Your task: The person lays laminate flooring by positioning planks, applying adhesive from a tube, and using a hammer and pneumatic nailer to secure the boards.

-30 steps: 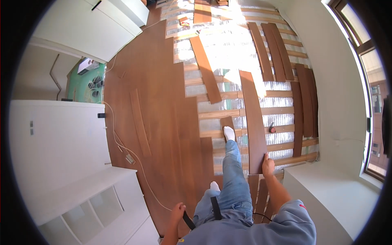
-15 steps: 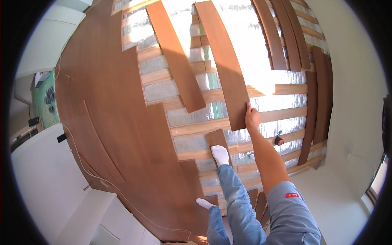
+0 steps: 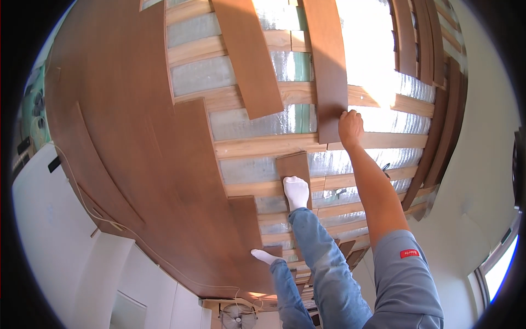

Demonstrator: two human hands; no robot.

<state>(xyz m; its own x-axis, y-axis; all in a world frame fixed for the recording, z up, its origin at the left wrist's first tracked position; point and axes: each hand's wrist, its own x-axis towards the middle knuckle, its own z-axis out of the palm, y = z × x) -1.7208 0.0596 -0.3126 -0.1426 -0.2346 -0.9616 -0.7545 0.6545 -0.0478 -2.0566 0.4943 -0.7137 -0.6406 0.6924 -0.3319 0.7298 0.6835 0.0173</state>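
My right hand is closed on the right edge of a long brown floorboard, close to its near end. The floorboard lies over pale wooden joists with silvery foil between them. Left of it, another loose floorboard rests slantwise across the joists. My left hand is out of the picture. One white-socked foot stands on a short piece of board, and the other is at the edge of the laid brown flooring.
Several loose boards lie at the far right, with more dark boards along the white wall. A dark tool is partly hidden behind my forearm. A pale cable runs along the left side; a fan stands at the bottom.
The view has shifted, so the flooring and joists sit differently in the picture. My right hand stays at the floorboard's edge, its fingers now more curled, and the board lies straighter in view.
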